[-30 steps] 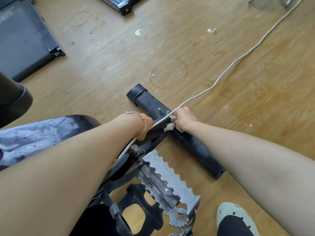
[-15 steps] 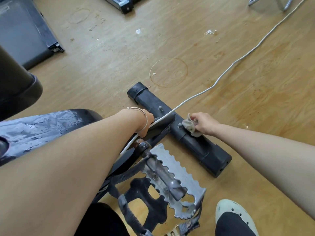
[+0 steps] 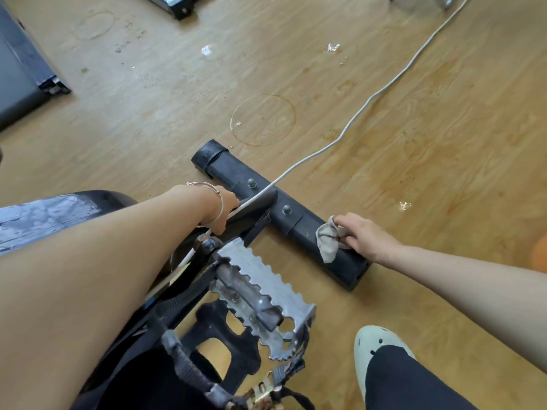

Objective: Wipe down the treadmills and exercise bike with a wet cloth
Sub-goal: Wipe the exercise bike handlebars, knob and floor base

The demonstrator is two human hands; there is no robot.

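The exercise bike's black floor stabilizer bar [image 3: 236, 176] lies across the wooden floor in front of me. My right hand [image 3: 362, 235] grips a crumpled grey cloth [image 3: 328, 241] and presses it on the bar near its right end. My left hand [image 3: 223, 210], a bracelet on the wrist, holds the bike's black frame where it meets the bar; its fingers are hidden behind the frame. A white cable [image 3: 370, 100] runs over the frame by that hand. The metal pedal [image 3: 266, 294] sits below.
A treadmill deck end [image 3: 32, 72] lies at the far left and another machine's foot [image 3: 174, 4] at the top. The bike's wet black housing [image 3: 59, 211] is at the left. My shoe [image 3: 373, 341] stands at the bottom right. Small white scraps dot the floor.
My right hand has slid the cloth along the bar from its middle, by the cable, out to the right end. The left hand has stayed on the frame.
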